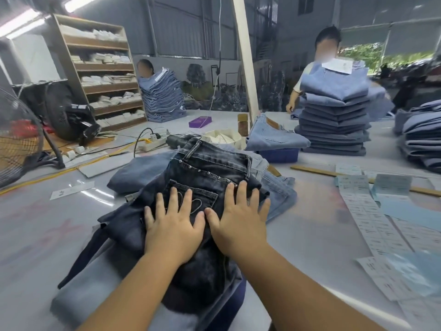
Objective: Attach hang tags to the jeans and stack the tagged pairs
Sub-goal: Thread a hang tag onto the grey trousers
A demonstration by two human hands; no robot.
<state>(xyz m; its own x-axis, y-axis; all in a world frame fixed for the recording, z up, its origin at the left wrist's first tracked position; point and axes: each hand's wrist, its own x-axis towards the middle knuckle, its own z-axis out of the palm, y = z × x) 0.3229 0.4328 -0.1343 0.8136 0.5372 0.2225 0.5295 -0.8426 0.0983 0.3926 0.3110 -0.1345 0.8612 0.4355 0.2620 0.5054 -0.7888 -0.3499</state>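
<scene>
Both hands lie flat with fingers spread on a folded pair of dark jeans point(210, 173), the left hand point(173, 225) over the stitched back pocket and the right hand point(238, 218) just beside it near the studded seam; neither grips the cloth, the fingers are straight and pressing. The dark jeans sit on top of a loose heap of lighter blue jeans point(140, 170) at the near middle of the pale table point(43, 225). To the right lie long strips of printed tags point(372, 218) and pale blue paper sheets point(403, 209), with a wooden ruler point(317, 170) beyond them. Behind the heap are a white power strip point(152, 143), a blue bin point(279, 155) with folded light jeans on top, and a purple box point(200, 121). A tall stack of folded jeans point(334, 120) stands further back on the right, with a person behind it; another stack point(162, 96) rises at the far left of the table with a second person beside it. A slanting wooden post point(245, 56) crosses the middle. Left of the table stand a shelf unit point(100, 68) holding white bundles and two fans point(16, 139). The room is a warehouse with corrugated walls.
</scene>
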